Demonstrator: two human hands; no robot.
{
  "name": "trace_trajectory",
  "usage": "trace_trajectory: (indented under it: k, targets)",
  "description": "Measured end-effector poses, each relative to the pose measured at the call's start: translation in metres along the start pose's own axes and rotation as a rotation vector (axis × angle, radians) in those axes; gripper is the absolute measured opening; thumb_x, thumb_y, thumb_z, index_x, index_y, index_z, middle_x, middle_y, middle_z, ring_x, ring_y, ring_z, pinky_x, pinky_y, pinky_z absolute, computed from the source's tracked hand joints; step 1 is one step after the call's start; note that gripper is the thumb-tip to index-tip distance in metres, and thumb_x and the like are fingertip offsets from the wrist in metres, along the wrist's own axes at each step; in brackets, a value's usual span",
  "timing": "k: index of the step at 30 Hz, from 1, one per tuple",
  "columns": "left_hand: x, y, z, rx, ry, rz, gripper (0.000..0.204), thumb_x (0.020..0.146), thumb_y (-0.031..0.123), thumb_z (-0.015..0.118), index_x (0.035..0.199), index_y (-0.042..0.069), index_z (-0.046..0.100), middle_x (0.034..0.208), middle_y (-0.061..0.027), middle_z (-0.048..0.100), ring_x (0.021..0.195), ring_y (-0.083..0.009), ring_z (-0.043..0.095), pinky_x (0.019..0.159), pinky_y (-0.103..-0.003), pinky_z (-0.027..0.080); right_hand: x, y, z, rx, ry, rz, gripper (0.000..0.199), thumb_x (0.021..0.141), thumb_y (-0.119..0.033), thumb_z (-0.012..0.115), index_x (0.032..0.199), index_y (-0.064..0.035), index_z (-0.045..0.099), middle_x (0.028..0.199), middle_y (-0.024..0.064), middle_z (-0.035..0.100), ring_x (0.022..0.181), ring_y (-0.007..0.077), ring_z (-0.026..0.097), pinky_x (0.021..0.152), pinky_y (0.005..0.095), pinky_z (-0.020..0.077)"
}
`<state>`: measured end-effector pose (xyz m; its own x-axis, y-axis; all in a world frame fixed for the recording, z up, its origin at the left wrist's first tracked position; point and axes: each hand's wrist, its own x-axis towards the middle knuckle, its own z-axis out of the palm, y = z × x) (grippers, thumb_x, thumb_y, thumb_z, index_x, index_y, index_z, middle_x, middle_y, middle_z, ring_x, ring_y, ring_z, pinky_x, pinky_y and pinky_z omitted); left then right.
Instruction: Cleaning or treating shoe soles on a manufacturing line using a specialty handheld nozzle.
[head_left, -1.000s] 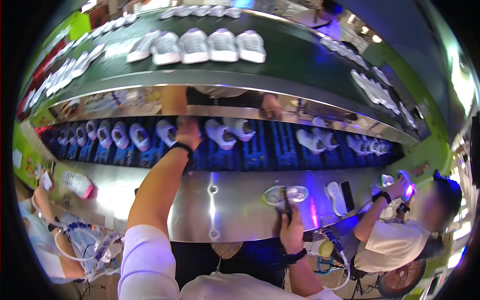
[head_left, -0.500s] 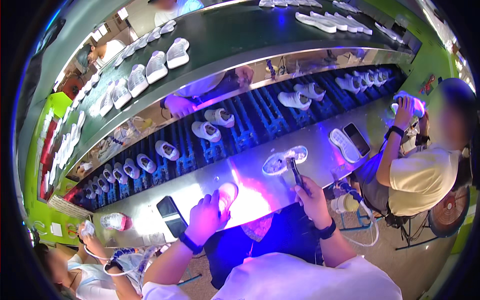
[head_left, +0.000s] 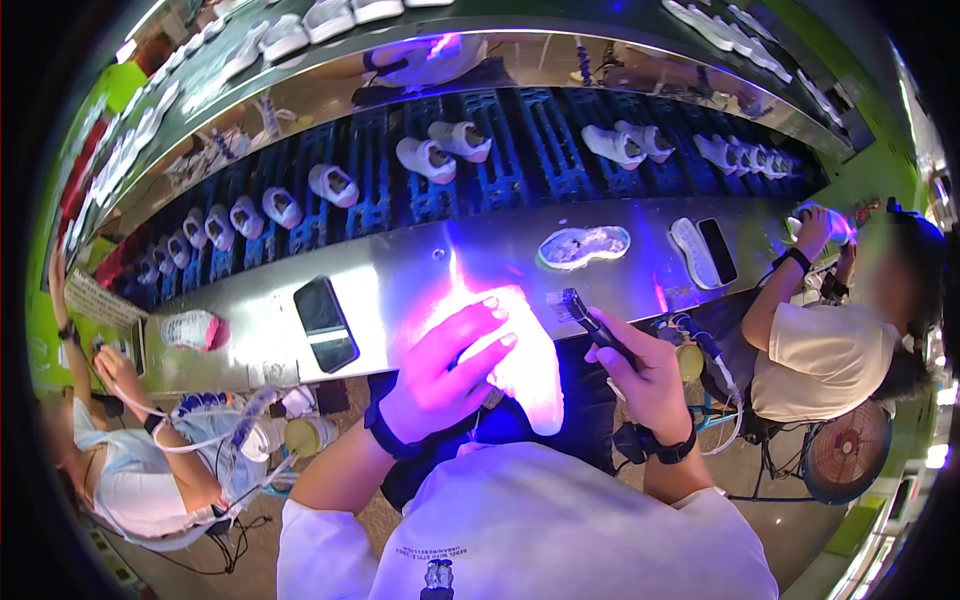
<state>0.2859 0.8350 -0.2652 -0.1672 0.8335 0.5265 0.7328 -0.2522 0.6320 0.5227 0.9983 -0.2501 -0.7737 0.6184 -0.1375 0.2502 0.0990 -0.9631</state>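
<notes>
My left hand (head_left: 432,375) is wrapped over a shoe (head_left: 530,360), which hangs at the bench's near edge in front of my chest. Bright pink-violet light washes out the shoe's details. In my right hand (head_left: 652,378) is a brush (head_left: 580,308) with a dark handle, its head pointing up and left, apart from the shoe. Beyond the brush, a white shoe sole (head_left: 585,247) with a whitish inside lies on the metal bench (head_left: 480,228).
A dark phone (head_left: 325,325) lies left of me; a white-and-pink shoe (head_left: 190,330) sits farther left. Another sole (head_left: 693,255) and phone (head_left: 718,252) lie to the right. Behind the bench, a blue slatted conveyor (head_left: 375,170) carries white shoes. Co-workers sit on both sides.
The brush has left the sole and come nearer to me. My left hand has lifted and turned the shoe, bringing it right over the bench edge. The view has tilted downward.
</notes>
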Motion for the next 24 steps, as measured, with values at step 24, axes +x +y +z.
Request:
trace_trajectory:
  k: [24]
  targets:
    - [-0.006, -0.013, 0.005, 0.273, -0.203, 0.189, 0.036, 0.084, 0.01, 0.073, 0.12, 0.013, 0.074, 0.128, -0.0114, 0.065, 0.125, -0.0335, 0.063, 0.109, -0.054, 0.05, -0.017, 0.026, -0.013, 0.065, -0.213, 0.088, 0.048, 0.09, -0.001, 0.073, 0.137, -0.006, 0.065, 0.099, 0.0141, 0.075, 0.086, 0.0131, 0.067, 0.083, 0.0278, 0.0528]
